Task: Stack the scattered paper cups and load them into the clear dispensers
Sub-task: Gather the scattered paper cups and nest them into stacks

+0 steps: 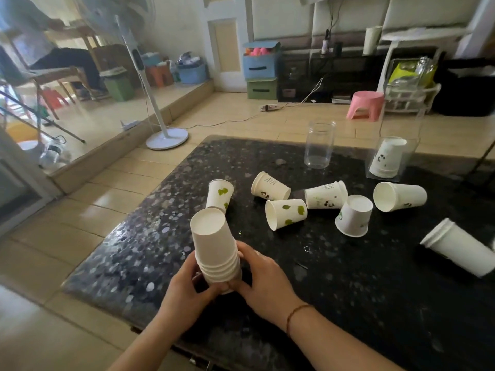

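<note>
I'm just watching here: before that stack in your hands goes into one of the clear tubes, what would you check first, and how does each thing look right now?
1. Grip on the cup stack: left hand and right hand both hold it near its rims: ok.
2. Cups nested evenly: rims look close together: ok.
3. Round dispenser empty and upright: ok.
4. Square dispenser free: already holds cups; room left: cannot tell.
5. Loose cups gathered: leaf cup and others lie scattered: not ok.
</note>
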